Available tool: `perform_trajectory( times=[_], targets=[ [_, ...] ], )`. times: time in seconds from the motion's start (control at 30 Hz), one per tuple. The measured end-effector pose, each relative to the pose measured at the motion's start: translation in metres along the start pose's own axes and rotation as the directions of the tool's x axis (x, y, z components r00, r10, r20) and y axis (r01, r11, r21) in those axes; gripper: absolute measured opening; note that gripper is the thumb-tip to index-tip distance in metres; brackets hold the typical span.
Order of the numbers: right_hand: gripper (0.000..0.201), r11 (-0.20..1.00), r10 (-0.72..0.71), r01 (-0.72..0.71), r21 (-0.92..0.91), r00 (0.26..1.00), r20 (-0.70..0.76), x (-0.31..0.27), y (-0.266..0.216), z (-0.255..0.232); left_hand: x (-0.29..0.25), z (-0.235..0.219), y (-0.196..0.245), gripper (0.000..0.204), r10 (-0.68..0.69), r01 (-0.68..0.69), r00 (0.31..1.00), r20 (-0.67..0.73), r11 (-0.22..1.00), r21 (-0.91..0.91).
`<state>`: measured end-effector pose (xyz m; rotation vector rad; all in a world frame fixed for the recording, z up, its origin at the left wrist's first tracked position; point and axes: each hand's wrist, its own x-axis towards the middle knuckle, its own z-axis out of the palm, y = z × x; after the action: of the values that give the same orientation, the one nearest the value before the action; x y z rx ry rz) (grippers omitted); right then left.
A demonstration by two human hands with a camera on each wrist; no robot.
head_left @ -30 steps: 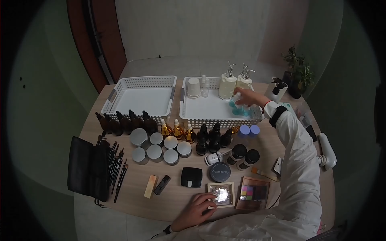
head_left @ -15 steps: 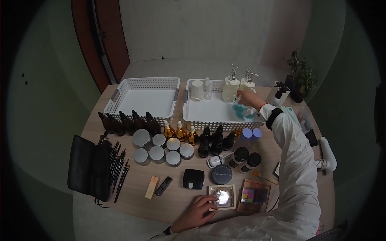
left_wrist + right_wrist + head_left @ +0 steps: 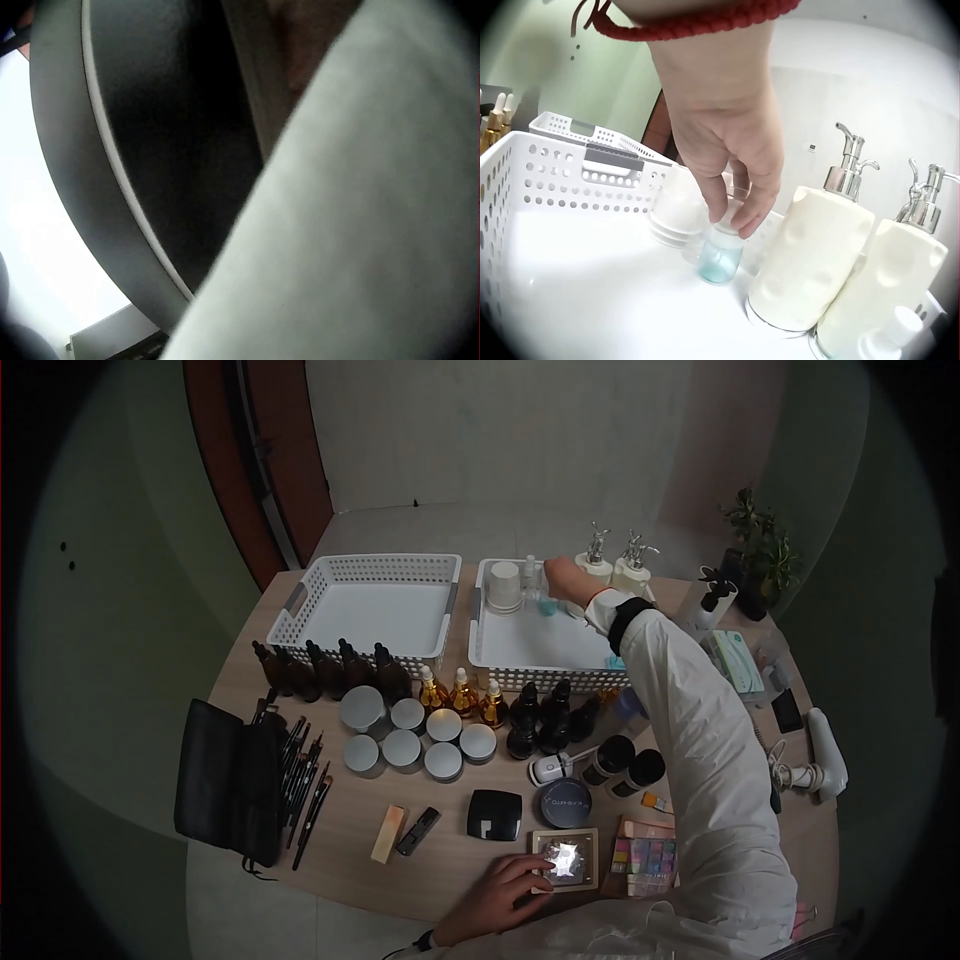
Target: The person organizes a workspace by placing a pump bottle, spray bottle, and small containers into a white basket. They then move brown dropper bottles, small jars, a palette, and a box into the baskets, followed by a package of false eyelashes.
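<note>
My right hand (image 3: 572, 581) reaches into the right-hand white basket (image 3: 545, 678). Its fingers pinch the top of a small clear bottle of blue liquid (image 3: 721, 261), whose base is at the basket floor. Stacked white cups (image 3: 671, 206) and a clear spray bottle (image 3: 530, 568) stand close to its left. Two cream pump bottles (image 3: 810, 255) stand to its right. Another blue bottle (image 3: 614, 661) shows partly beside the sleeve. At the table's front, my left hand (image 3: 500, 892) lies with loosely bent fingers, fingertips at the left side of a square shiny-lidded compact (image 3: 566, 860).
Left of this basket is a second white basket (image 3: 375, 610). In front stand brown dropper bottles (image 3: 345, 672), silver-lidded jars (image 3: 402, 748) and black bottles (image 3: 540, 715). A brush case (image 3: 228, 780) lies left; a tissue pack (image 3: 738, 660) and white hair dryer (image 3: 826, 755) are right.
My right hand has moved left across the basket with a small blue bottle, from beside the pump bottles to beside the spray bottle. My left hand has stayed at the compact.
</note>
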<state>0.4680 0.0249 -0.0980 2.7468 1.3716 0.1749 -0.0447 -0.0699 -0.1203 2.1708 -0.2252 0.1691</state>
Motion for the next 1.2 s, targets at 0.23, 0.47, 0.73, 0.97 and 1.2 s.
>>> perform_trajectory(
  times=[0.23,0.47,0.73,0.97,1.2],
  targets=[
    [0.02,0.981,-0.128,0.143,0.129,0.985,-0.115,0.005,-0.003,-0.007,0.006,-0.015,0.01,0.014,-0.064,0.055,0.993,0.095,0.994,0.092],
    [0.03,0.97,-0.032,0.078,0.232,0.98,-0.198,0.005,0.003,-0.012,0.006,-0.013,0.007,0.013,-0.052,0.049,0.996,0.067,0.998,0.051],
    [0.009,0.984,0.119,-0.157,0.085,0.931,0.344,-0.04,0.012,-0.089,-0.004,0.019,-0.021,0.013,0.035,-0.046,0.994,-0.101,0.993,-0.111],
    [0.03,0.954,0.298,-0.275,-0.117,0.843,0.449,-0.114,0.048,-0.08,-0.007,0.027,-0.022,0.014,0.039,-0.052,0.992,-0.12,0.992,-0.112],
    [0.032,0.983,0.104,-0.087,-0.159,0.989,0.1,-0.111,0.093,-0.015,-0.006,0.029,-0.021,0.014,0.039,-0.056,0.988,-0.149,0.992,-0.113]
  ],
)
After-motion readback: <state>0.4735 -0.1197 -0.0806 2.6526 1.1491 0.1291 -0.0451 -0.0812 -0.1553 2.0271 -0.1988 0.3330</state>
